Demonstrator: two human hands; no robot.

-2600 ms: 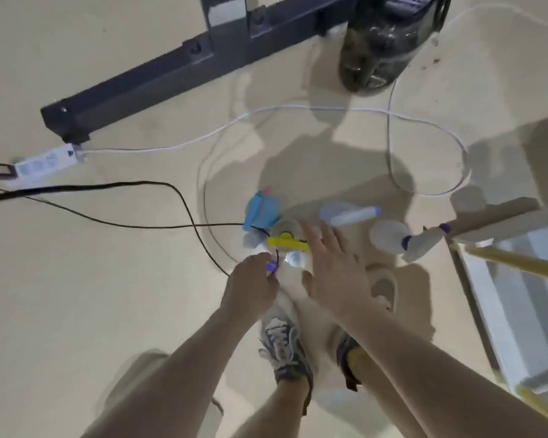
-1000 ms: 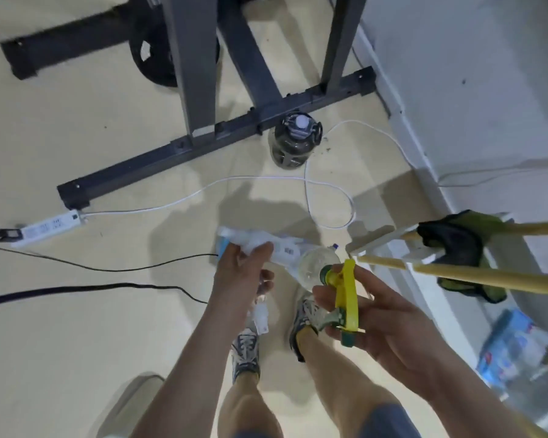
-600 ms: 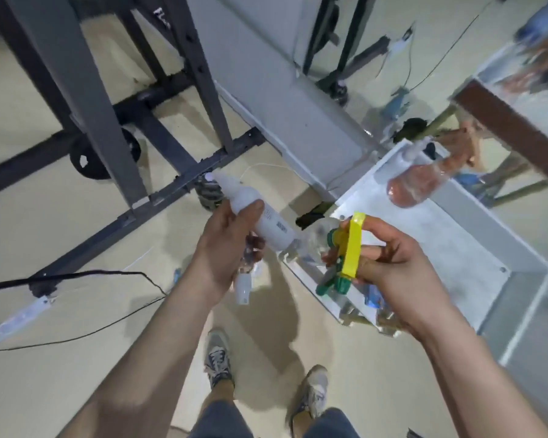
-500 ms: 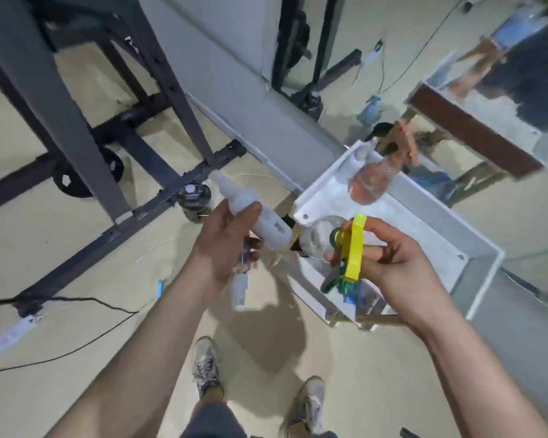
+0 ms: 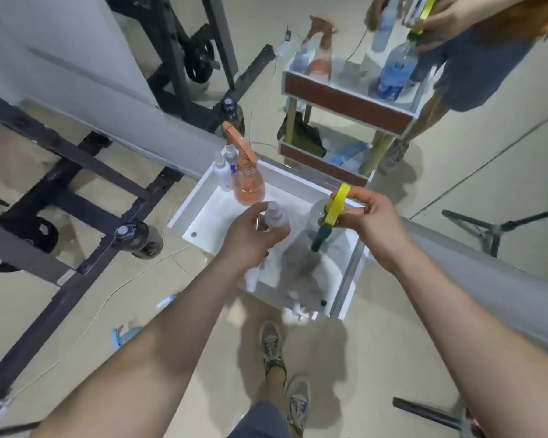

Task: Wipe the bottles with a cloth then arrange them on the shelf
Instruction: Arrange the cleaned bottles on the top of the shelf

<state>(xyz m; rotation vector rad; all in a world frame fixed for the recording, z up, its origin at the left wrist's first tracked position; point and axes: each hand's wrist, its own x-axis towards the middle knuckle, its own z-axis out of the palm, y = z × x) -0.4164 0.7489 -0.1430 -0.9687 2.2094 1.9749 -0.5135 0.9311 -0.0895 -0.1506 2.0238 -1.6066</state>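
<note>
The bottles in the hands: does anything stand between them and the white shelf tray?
Nothing visible. The left hand holds a white bottle, the right hand a spray bottle, over seemingly bare tray; the orange bottle stands in the far corner.

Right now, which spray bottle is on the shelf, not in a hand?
The orange spray bottle, standing in the shelf's far corner; the yellow-trigger bottle is held by the right hand.

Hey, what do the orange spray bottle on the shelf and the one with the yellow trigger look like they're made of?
Orange spray bottle: probably translucent tinted plastic, glossy; the body glows pale where light passes through. Bottle with the yellow trigger, in the right hand: body looks like clear plastic, since the white shelf tray shows through; trigger opaque, likely moulded plastic.
</note>
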